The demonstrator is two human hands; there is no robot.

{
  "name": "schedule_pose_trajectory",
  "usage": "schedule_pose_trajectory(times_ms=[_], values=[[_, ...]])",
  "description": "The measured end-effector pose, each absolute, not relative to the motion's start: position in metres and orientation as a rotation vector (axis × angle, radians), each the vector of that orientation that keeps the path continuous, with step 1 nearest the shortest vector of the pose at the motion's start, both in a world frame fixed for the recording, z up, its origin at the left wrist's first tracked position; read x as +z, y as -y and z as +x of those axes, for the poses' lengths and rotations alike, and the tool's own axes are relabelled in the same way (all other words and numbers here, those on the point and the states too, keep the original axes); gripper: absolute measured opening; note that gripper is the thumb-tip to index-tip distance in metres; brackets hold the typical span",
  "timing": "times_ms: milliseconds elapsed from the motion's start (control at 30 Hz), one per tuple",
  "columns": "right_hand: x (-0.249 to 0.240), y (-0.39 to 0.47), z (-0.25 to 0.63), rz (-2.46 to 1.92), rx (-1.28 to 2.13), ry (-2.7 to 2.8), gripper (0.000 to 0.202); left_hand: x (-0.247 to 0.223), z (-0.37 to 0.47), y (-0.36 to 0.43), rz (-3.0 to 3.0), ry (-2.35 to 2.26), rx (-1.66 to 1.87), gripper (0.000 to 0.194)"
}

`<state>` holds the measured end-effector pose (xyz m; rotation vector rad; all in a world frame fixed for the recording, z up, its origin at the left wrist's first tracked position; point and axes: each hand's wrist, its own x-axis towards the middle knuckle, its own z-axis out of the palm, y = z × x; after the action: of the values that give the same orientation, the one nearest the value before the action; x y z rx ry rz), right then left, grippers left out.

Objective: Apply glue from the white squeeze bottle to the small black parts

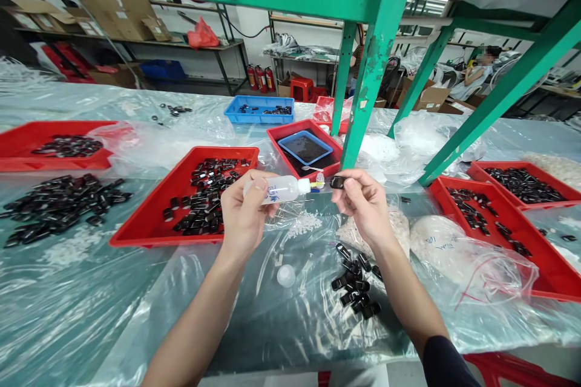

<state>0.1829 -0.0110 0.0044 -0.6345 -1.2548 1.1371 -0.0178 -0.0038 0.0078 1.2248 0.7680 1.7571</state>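
My left hand [249,202] is wrapped round a translucent squeeze bottle [284,188] that lies level, its yellow nozzle pointing right. Between the fingertips of my right hand [363,199] is a small glossy black plastic part [337,182]. The nozzle tip is close to that part; whether they touch I cannot tell. Below my right forearm lies a loose heap of similar black parts [356,287]. Tiny white pieces [306,224] are scattered on the plastic-covered table beneath my hands, near a round translucent cap-like object [285,276].
Red trays of black parts stand left [136,227] and right [556,275]. A blue tray [236,118] is at the back. Clear bags of small white pieces [436,239] lie on the right. Green metal posts [363,97] rise beyond my hands. A person [476,75] sits far off.
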Motion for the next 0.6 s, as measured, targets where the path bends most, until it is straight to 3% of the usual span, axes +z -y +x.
schedule_pose_trajectory(times_ms=[267,600], values=[[0.009,0.013,0.181,-0.638,1.043,1.343,0.025,0.007,-0.032,0.006,1.378,-0.867,1.795,0.037],[0.008,0.016,0.178,-0.695,0.963,1.396,0.031,0.008,-0.038,0.005,1.435,-0.801,1.821,0.036]])
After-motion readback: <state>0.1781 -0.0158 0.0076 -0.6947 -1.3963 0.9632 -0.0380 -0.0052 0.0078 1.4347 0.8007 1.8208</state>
